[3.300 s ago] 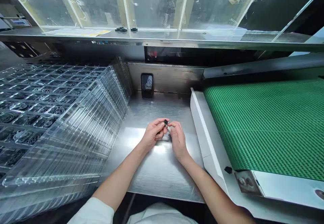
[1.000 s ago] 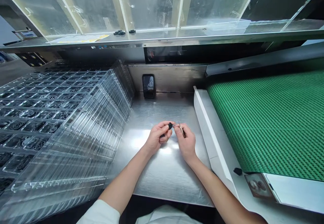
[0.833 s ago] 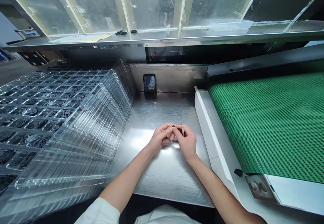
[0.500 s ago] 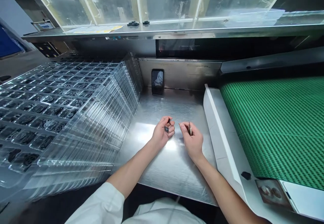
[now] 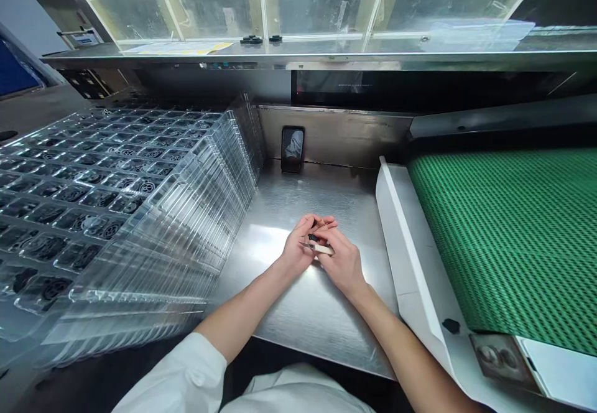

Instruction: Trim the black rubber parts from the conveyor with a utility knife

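Looking across the bench from the room, the biggest things are the clear acrylic panels (image 5: 321, 2) overhead, the green mesh belt (image 5: 504, 245) along the right, and the stack of clear plastic trays (image 5: 140, 276) filling the left side. The trays' ribbed near side rises like a wall, and through it row after row of pockets show, many holding dark round parts; the far rows are too small to count, so I can't tell how many pockets are filled.

Between these lies a steel counter (image 5: 298, 320), with a white guard (image 5: 396, 245) running beside the belt. Near its right end sits a small card (image 5: 497, 357) printed with round shapes, and a black phone (image 5: 292, 148) stands upright against the far steel wall (image 5: 345, 136).

At the middle of the counter, the person's two bare hands come together, just touching. The left hand (image 5: 298, 245) has its fingers (image 5: 310, 223) curled closely around a small black part (image 5: 313, 237), which is the only part seen out of the trays. The right hand (image 5: 342, 264) has its fingers (image 5: 326, 239) pinched narrowly on a slim tool (image 5: 319, 249), its thin metal tip reaching left across the left hand. Whether the tip touches the part is hidden.
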Demonstrator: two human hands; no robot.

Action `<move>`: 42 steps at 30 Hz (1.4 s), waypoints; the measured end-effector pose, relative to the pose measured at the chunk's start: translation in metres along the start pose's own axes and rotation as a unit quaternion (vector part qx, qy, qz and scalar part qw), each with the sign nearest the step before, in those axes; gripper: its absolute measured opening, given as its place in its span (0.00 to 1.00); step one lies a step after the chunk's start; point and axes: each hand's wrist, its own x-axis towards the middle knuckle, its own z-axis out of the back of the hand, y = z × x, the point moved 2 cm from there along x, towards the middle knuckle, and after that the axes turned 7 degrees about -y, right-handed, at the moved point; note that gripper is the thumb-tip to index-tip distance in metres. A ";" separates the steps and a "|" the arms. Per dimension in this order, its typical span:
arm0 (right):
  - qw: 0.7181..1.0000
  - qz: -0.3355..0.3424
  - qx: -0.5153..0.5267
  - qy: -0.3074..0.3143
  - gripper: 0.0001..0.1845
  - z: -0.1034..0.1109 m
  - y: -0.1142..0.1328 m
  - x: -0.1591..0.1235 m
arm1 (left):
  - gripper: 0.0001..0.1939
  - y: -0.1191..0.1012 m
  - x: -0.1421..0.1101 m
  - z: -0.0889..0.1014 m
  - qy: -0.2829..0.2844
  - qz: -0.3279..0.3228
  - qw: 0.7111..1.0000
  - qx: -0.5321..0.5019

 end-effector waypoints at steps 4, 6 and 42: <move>0.999 -0.007 0.034 -0.035 0.11 0.009 0.007 0.004 | 0.11 0.000 0.004 0.002 -0.009 0.000 1.000 0.022; 0.997 -0.023 0.045 -0.058 0.14 0.013 0.009 0.007 | 0.09 0.000 0.007 0.005 -0.030 -0.008 0.998 0.054; 0.979 -0.137 0.127 -0.081 0.20 0.018 0.005 0.010 | 0.26 -0.008 -0.008 -0.008 0.078 0.049 0.986 0.141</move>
